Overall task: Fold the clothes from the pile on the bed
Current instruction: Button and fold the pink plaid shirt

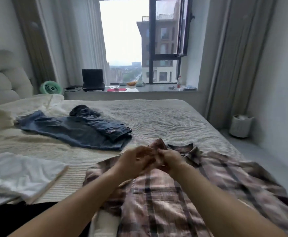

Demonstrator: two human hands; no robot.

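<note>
A pink-and-brown plaid shirt (165,194) lies spread on the bed (157,117) in front of me, collar toward the window. My left hand (133,159) and my right hand (169,159) meet at the shirt's front just below the collar, and both pinch the cloth there. Blue denim shorts (74,130) lie flat to the left, with a small dark garment (83,111) behind them. A white garment (20,171) lies at the near left, and a black one (11,219) shows at the bottom left edge.
A padded headboard (1,79) stands at the far left. The window sill holds a green fan (50,87), a laptop (92,82) and small items. A white bin (240,125) sits on the floor to the right, by the curtains.
</note>
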